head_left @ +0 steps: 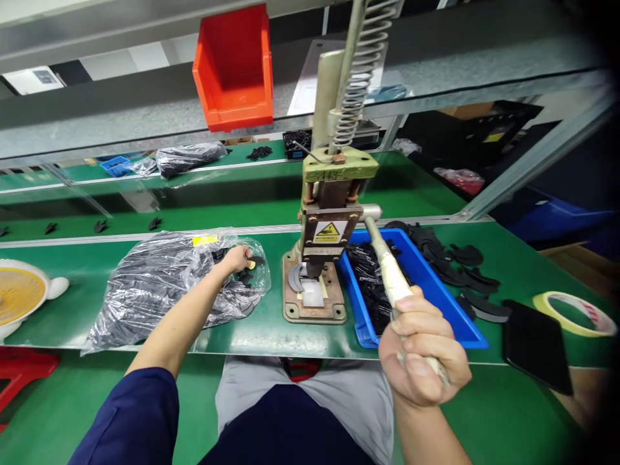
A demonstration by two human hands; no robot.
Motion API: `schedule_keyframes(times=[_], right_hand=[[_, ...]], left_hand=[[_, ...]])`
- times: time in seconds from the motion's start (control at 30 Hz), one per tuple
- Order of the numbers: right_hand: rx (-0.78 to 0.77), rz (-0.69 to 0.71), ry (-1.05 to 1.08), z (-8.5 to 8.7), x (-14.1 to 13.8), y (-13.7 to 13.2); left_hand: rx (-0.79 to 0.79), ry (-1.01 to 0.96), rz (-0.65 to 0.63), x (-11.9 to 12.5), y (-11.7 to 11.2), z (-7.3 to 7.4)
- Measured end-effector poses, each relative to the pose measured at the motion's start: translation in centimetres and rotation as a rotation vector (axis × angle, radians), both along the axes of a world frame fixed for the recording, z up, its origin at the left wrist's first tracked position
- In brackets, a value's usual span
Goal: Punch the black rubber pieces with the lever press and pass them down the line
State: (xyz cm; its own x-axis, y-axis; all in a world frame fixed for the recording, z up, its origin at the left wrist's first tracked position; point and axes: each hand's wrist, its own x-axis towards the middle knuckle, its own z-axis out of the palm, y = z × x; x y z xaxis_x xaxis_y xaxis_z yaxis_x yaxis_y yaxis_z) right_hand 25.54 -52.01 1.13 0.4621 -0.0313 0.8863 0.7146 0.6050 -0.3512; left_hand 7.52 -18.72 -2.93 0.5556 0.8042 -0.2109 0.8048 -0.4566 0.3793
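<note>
My right hand (423, 349) is wrapped round the cream-coloured lever handle (390, 271) of a hand press (332, 219). On the press's base plate, under the ram, sits a grey curved piece (294, 279) beside a white block (312, 294). My left hand (237, 259) reaches over the mouth of a clear plastic bag (150, 284) full of dark grey curved pieces. Its fingers are closed on a small dark curved piece (256, 261). A spot of yellow shows at the fingertips; I cannot tell what it is.
Right of the press stands a blue bin (431, 310) of small black parts. Beyond lie curved dark pieces (477, 279), a black flat object (535, 345) and a tape roll (574, 313). A round white-and-yellow device (48, 284) sits far left. An orange bin (235, 71) hangs overhead.
</note>
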Motion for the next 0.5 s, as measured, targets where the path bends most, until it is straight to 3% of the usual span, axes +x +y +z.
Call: schedule_keyframes(times=[0.1, 0.2, 0.3, 0.4, 0.5], right_hand=[[-0.010, -0.002, 0.004, 0.1, -0.2, 0.0], [-0.029, -0.005, 0.019, 0.2, -0.3, -0.1], [-0.054, 0.002, -0.002, 0.2, -0.1, -0.5], [-0.133, 0.021, -0.038, -0.1, 0.2, -1.1], [-0.200, 0.038, -0.008, -0.4, 0.4, -1.6]], left_hand=[[-0.111, -0.180, 0.095, 1.0, -1.4, 0.8], [-0.452, -0.551, 0.214, 2.7, -4.5, 1.7], [-0.734, -0.687, 0.204, 4.8, -8.3, 2.1], [-0.796, -0.670, 0.235, 6.7, -11.2, 1.8], [-0.780, -0.646, 0.256, 8.0, -12.4, 1.3]])
